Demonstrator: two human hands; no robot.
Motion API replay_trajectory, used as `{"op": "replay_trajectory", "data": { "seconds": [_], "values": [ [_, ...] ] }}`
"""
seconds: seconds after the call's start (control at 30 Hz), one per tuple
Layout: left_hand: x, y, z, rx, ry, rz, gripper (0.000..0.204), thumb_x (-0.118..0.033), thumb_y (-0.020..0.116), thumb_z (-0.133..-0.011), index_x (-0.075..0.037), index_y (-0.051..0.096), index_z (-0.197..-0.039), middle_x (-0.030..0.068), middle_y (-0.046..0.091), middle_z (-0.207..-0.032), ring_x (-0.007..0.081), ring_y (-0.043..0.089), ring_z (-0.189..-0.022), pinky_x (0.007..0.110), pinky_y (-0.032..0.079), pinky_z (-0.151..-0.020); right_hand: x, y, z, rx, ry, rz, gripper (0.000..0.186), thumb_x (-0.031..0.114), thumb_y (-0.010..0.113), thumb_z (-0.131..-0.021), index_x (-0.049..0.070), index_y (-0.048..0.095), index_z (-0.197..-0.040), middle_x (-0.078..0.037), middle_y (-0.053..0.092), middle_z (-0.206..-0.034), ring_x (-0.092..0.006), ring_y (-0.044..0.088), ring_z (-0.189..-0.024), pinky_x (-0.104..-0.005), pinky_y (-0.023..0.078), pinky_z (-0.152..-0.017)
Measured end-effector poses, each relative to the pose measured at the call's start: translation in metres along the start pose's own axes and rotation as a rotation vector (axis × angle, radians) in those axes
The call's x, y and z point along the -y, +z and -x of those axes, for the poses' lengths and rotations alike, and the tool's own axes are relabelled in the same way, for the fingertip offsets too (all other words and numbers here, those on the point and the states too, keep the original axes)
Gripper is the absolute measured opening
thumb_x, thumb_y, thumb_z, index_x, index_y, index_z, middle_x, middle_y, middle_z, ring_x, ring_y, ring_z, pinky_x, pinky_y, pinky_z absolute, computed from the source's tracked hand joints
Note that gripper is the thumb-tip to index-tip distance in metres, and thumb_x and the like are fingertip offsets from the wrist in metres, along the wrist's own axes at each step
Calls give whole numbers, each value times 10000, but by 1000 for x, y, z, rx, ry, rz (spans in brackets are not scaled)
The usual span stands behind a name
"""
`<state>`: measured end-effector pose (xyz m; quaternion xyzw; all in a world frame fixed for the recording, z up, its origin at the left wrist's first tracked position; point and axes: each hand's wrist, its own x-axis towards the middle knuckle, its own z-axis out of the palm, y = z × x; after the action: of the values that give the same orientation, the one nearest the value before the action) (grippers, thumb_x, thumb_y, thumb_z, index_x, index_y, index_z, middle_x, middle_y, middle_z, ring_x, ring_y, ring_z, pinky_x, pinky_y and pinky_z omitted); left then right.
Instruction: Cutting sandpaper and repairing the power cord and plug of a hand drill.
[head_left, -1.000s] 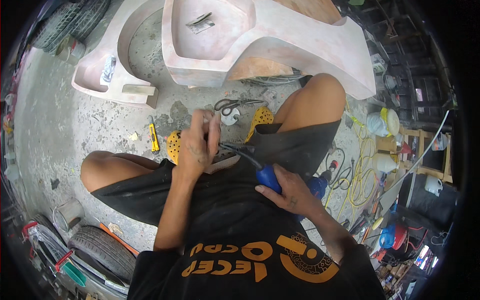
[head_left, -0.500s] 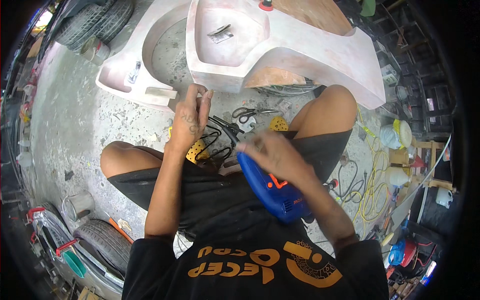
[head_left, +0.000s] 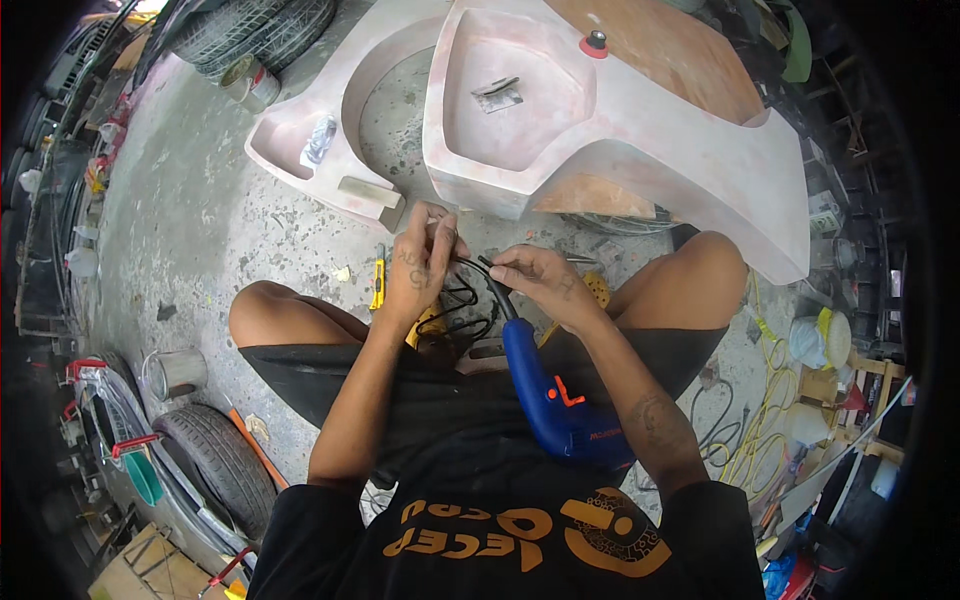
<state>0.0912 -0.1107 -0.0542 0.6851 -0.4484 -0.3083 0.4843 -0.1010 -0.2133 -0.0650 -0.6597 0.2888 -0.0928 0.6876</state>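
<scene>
A blue power tool [head_left: 545, 385] with an orange switch lies across my lap, its handle end pointing away from me. From that end a black cord [head_left: 482, 268] in a thick sleeve runs out and loops down between my legs. My left hand [head_left: 418, 265] is closed with its fingertips pinched at the cord, just left of the sleeve. On the other side, the thumb and fingers of my right hand [head_left: 545, 283] close on the cord near the sleeve's end. A yellow utility knife [head_left: 379, 278] is on the floor beside my left hand.
Ahead stands a large pale moulded panel [head_left: 640, 150] with recesses, holding a small dark-and-silver item [head_left: 498, 95]. A red-and-black knob-like piece [head_left: 594, 44] rests on it. At left are a tire [head_left: 215, 465] and a metal can [head_left: 175, 374]; yellow cord [head_left: 765, 425] coils at right.
My right hand has moved from over the tool's handle to the cord at its end. The left hand has come closer to the cord. The view has shifted slightly, and the scissors are now mostly hidden.
</scene>
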Motion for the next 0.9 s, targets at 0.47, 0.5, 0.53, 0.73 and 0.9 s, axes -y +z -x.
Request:
{"op": "replay_trajectory", "data": {
  "seconds": [0.47, 0.5, 0.53, 0.73, 0.9],
  "values": [
    [-7, 0, 21, -206, -128, 220, 117, -110, 654, -1025, 4, 672, -1008, -13, 675, -885, 46, 584, -780, 216, 470, -716, -11, -26, -3, 104, 154, -71, 328, 160, 659, -1004, -5, 682, -1287, -88, 722, -1158, -155, 700, -964, -317, 601, -841],
    [-8, 4, 26, -168, -113, 209, 93, -78, 654, -1017, 13, 670, -1022, -5, 681, -907, 47, 593, -804, 212, 476, -737, -13, -25, -4, 82, 120, -75, 321, 135, 673, -992, -26, 680, -1270, -102, 721, -1143, -160, 708, -945, -316, 610, -832],
    [-13, 7, 30, -146, -181, 199, 73, -41, 647, -1007, 24, 669, -1029, 0, 685, -925, 45, 600, -831, 203, 477, -774, -15, -24, -4, 61, 86, -79, 316, 110, 687, -979, -47, 678, -1253, -117, 720, -1129, -165, 716, -925, -314, 619, -823],
    [-9, 28, 39, -51, -140, 170, 71, -52, 661, -1002, 4, 669, -1045, -11, 666, -914, 44, 571, -810, 213, 455, -731, -17, -24, -3, -35, 54, -62, 208, 33, 711, -930, -42, 696, -1123, -126, 720, -1010, -187, 724, -799, -301, 622, -734],
    [-3, 31, 38, -39, -91, 224, 92, -76, 636, -1020, -2, 636, -1075, 7, 653, -943, 79, 575, -837, 242, 468, -762, -18, -24, -2, -58, -11, 74, 173, 51, 677, -934, -18, 639, -1087, -82, 700, -896, -150, 701, -793, -294, 594, -666]
  ]
}}
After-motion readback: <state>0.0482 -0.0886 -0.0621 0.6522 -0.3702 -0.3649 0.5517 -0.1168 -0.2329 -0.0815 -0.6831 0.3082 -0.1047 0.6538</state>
